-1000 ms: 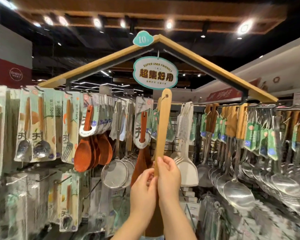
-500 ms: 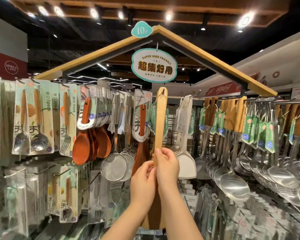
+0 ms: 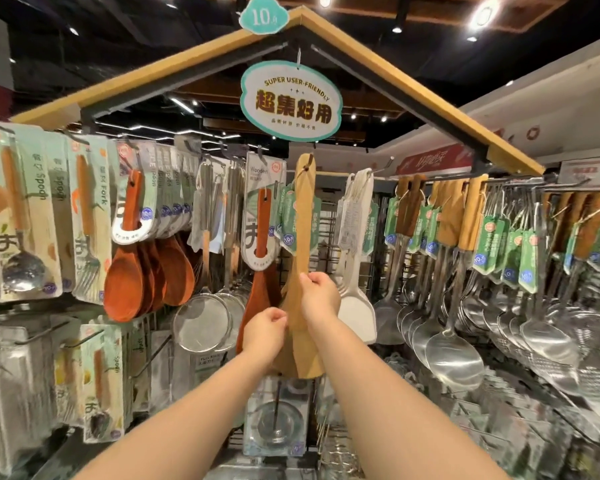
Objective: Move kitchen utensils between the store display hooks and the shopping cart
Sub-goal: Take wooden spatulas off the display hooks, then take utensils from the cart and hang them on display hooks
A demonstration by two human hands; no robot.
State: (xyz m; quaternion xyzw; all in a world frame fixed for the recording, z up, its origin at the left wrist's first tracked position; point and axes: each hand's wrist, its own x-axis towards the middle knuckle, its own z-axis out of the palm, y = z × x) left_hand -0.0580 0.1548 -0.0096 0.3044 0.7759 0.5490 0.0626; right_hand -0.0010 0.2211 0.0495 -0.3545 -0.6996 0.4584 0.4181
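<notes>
**Wooden spatula reaches the display hooks**

Two hands hold a pale wooden spatula (image 3: 303, 220) upright at the middle of the utensil rack. The right hand (image 3: 321, 296) pinches the handle. The left hand (image 3: 264, 336), lower down, curls round the blade's edge. A second ago the handle's tip overlapped the hanging sign (image 3: 291, 100); now it sits lower, level with the hook row. Hanging seems close, but whether its cord loop (image 3: 310, 158) has caught a hook cannot be told.

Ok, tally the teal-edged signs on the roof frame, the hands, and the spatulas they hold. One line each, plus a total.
Signs: 2, the small 10 sign and the oval sign
Hands: 2, the left hand and the right hand
Spatulas in their grip: 1, the pale wooden spatula
Total: 5
</notes>
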